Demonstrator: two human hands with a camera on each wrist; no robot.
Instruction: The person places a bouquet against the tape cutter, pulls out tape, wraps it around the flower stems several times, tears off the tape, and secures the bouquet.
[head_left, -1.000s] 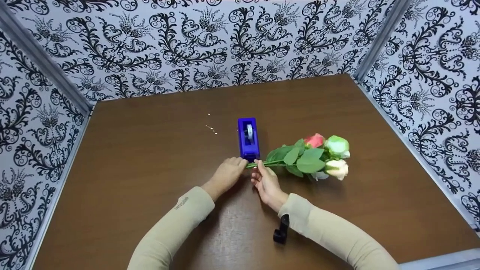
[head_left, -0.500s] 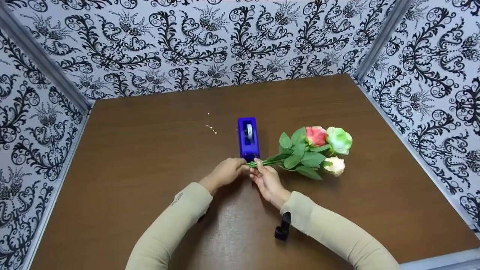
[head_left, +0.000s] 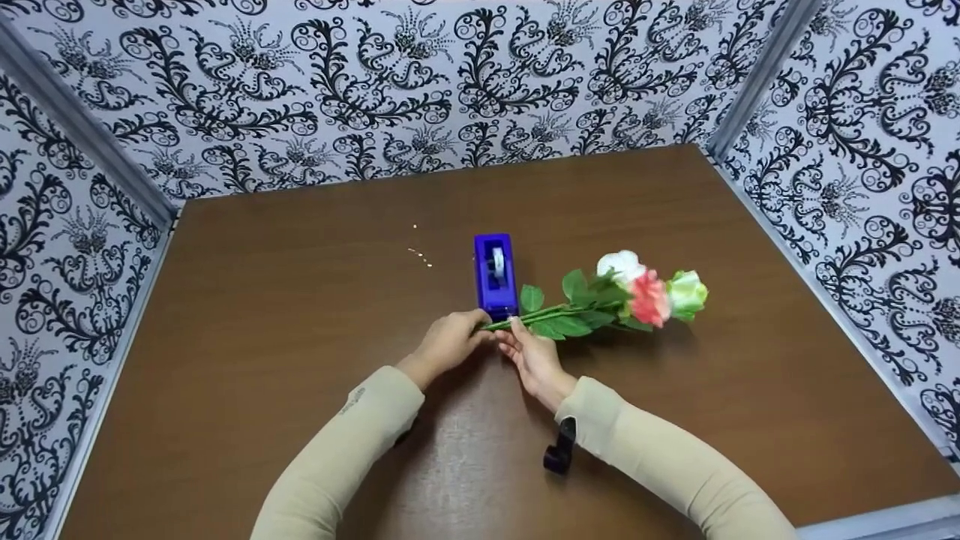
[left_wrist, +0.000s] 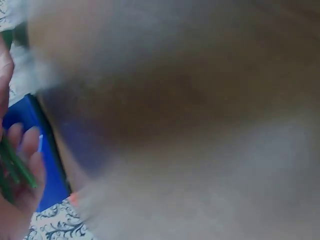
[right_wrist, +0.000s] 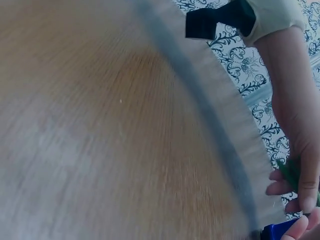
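Observation:
Both hands hold a bunch of artificial roses [head_left: 651, 296] by its thin green stems [left_wrist: 19, 167]. White, red and green blooms show at the right, with leaves [head_left: 574, 324] below them. My left hand [head_left: 448, 343] grips the cut ends of the stems. Just to its right, my right hand [head_left: 536, 364] pinches the stems between thumb and fingers, its other fingers loosely curled. Right behind the hands stands a blue tape dispenser [head_left: 484, 281] with a roll of clear tape [head_left: 499, 262]; the stems pass across its near end.
A brown wooden table [head_left: 315, 262] lies under everything, with patterned walls [head_left: 390, 90] at the back and sides. A few small pale bits [head_left: 420, 256] lie left of the dispenser. A black wrist mount [head_left: 559, 450] hangs under the right sleeve.
The bunch has been turned about its stems: the blooms have rolled round, a white one now shows at the back and the cream one is hidden. Both hands have stayed nearly in place.

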